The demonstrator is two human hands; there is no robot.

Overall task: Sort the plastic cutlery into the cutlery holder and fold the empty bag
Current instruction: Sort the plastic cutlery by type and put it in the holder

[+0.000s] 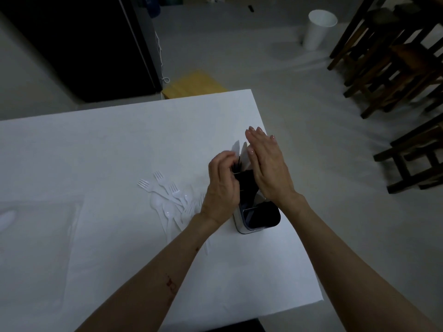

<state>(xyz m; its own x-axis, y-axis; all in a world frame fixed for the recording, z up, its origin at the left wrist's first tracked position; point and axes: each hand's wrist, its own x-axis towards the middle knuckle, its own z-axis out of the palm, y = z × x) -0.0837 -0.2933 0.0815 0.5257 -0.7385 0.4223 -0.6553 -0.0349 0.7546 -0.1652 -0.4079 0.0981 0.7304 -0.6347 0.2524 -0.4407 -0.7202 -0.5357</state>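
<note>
Left hand (pixel 221 185) pinched white knives (pixel 239 149) standing in cutlery holder (pixel 254 212); right hand (pixel 268 164), fingers straight, held nothing; forks (pixel 167 188) lay at nine o'clock.

Forks (pixel 165 188) – white plastic (glossy); table (pixel 119 140) – matt.

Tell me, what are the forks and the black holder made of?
The forks look like thin white plastic, slightly see-through and glossy. The holder seems hard plastic too: smooth dark compartments with a pale shiny outer wall, though dim light leaves that uncertain.
</note>
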